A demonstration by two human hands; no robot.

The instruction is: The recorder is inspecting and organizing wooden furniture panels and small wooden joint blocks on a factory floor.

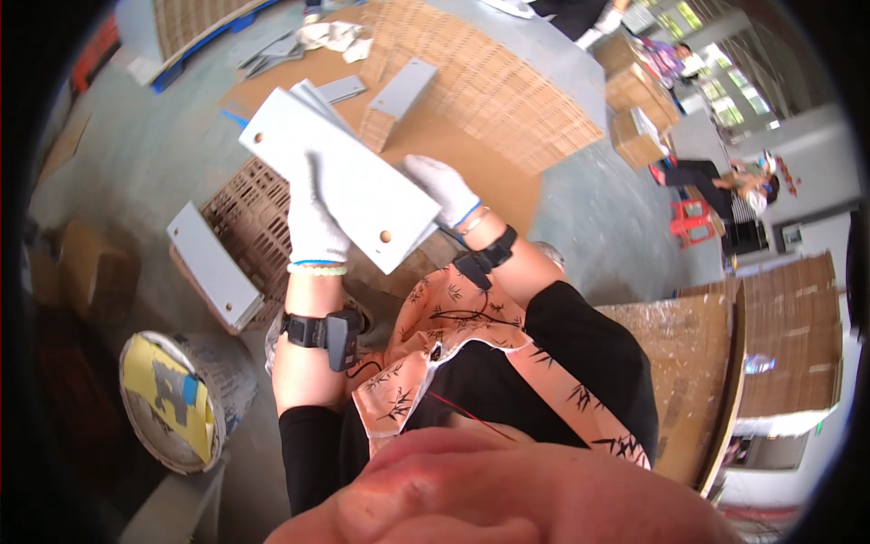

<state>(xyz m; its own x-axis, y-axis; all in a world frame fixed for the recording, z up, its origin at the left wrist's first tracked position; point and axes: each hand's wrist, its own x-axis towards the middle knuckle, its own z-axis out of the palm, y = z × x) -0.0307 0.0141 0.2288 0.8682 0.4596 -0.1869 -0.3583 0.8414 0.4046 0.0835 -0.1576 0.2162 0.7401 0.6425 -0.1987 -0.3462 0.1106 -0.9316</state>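
A long white rectangular panel (367, 190) with a round hole near each end is held up in front of me, tilted across the view. At least one more panel edge shows behind it, so it seems to be a small stack. My left hand (314, 210), in a white knitted glove, grips its near left long edge. On the opposite long edge, toward the right end, is my right hand (442, 189), also gloved; its fingertips are partly hidden behind the panels. Below them stands a brown slatted plastic crate (243, 207), with another white panel (214, 265) along its left side.
Grey-white panels (404, 88) lie on cardboard sheets (471, 77) ahead, near crumpled white gloves (337, 39). A bucket (172, 399) with a yellow patch stands at lower left. At right are cartons (639, 136), a red stool (692, 222) and a seated person (725, 177).
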